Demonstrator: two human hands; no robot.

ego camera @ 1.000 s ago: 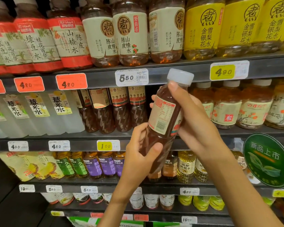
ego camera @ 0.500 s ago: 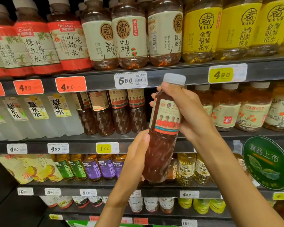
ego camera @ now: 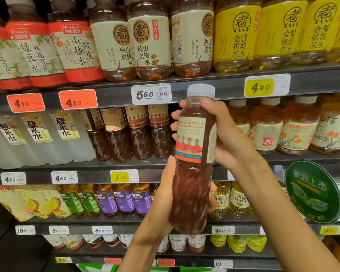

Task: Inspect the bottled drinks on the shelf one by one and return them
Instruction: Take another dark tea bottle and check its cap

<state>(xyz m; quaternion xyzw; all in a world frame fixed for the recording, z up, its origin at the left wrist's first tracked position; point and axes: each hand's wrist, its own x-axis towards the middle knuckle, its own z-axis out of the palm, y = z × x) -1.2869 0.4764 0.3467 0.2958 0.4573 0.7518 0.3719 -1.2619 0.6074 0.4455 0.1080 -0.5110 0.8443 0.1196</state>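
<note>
Before the middle shelf (ego camera: 98, 166), a tall clear plastic bottle of dark red drink with a white cap (ego camera: 192, 163) stands upright in both hands, in front of its matching row. Full, it looks fairly heavy, stiff enough yet smooth, best held round the labelled waist and lower body. Right hand (ego camera: 224, 134) wraps the upper part, fingers curled round; left hand (ego camera: 165, 195) grips the lower body

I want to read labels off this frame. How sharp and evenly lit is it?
Head view: the held bottle is fairly sharp, though its label's small print is soft; shelf edges bow from wide-angle distortion; the price tags are slightly smeared; the lower left corner falls into darkness; no strong glare.
</note>
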